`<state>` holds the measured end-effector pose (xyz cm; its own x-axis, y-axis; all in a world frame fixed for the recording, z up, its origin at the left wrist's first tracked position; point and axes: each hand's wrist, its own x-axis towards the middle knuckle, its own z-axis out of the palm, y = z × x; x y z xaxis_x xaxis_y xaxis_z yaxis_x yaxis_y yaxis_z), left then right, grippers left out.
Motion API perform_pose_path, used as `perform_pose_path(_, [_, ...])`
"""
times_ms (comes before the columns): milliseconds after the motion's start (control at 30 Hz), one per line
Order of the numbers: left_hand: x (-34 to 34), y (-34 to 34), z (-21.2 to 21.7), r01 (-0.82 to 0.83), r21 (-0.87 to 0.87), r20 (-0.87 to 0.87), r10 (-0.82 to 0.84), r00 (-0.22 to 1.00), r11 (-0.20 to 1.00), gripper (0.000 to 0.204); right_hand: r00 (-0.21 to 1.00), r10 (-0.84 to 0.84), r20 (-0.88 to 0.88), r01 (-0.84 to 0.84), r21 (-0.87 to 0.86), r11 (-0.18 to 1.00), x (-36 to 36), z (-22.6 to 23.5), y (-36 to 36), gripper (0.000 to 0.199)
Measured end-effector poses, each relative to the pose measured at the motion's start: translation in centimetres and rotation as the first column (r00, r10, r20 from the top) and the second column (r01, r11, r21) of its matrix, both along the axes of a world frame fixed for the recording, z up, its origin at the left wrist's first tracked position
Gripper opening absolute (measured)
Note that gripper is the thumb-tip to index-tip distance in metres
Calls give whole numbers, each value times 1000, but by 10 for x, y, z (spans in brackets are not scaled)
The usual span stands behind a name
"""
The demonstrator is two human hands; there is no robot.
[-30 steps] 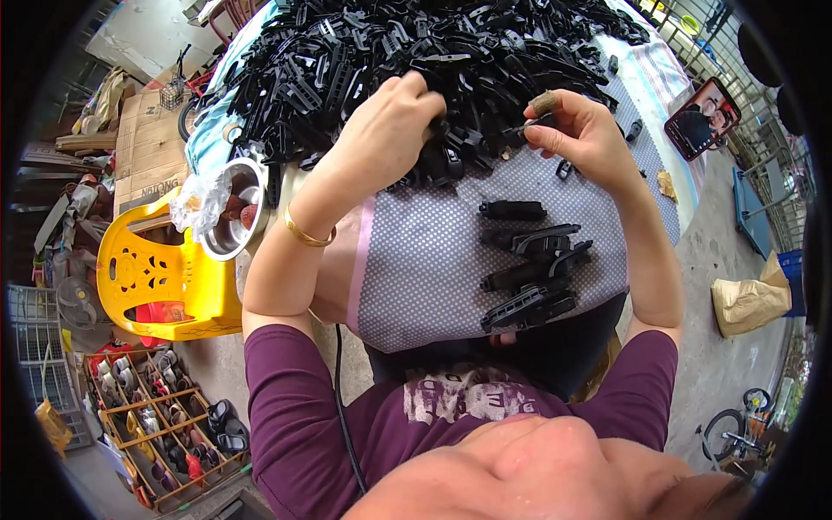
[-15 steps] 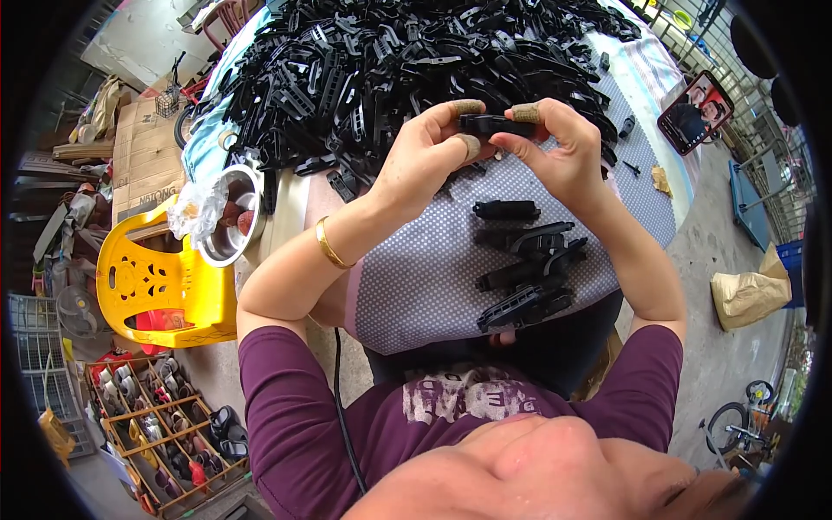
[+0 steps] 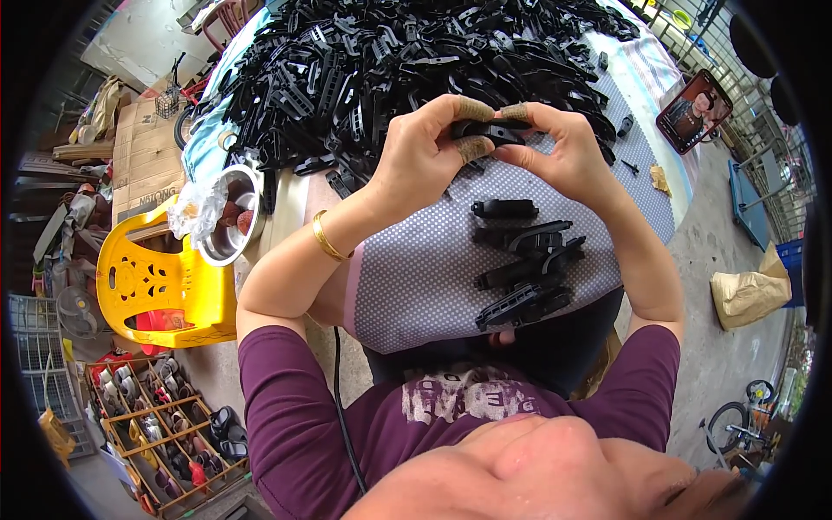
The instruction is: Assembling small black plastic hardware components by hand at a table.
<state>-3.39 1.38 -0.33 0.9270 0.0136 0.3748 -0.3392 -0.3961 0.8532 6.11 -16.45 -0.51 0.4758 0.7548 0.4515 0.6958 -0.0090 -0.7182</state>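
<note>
Between my two hands is a black plastic part, long and curved, partly covered by my fingers. My left hand pinches its left end; brownish wraps cover the thumb and a finger. At the other end, my right hand grips it between thumb and a wrapped fingertip. A large heap of similar black plastic parts lies just beyond my hands. Nearer me, several more black parts form a loose row on the dotted cloth.
A steel bowl with reddish round things and a plastic bag stands left, beside a yellow chair. A phone showing a person is at the right table edge. A shoe rack is lower left, a brown sack right.
Both hands have turned the black part and drawn closer together around it. The left fingers now cover more of it. The row of parts on the cloth is unchanged.
</note>
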Motion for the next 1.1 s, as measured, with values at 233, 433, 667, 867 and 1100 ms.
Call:
perform_pose_path(233, [1,3,4,34,-30,21,-34,999,999,36,960,-131,249,124,44,991,0,-3,-3,31])
perform_pose_path(433, [11,33,12,10,618,86,-80,993,786,25,977,202,-68,-212,-403,890,11,2,-7,29])
perform_pose_path(667, [8,20,-6,-140,822,149,29,988,552,20,959,229,-168,-280,-435,855,9,-8,0,25])
perform_pose_path(867, [4,16,-4,-106,806,116,20,993,583,18,835,-187,517,288,-121,950,6,-34,26,31])
perform_pose_path(1100, [2,14,1,-114,659,105,60,993,743,22,859,-226,460,203,99,974,12,-25,20,22])
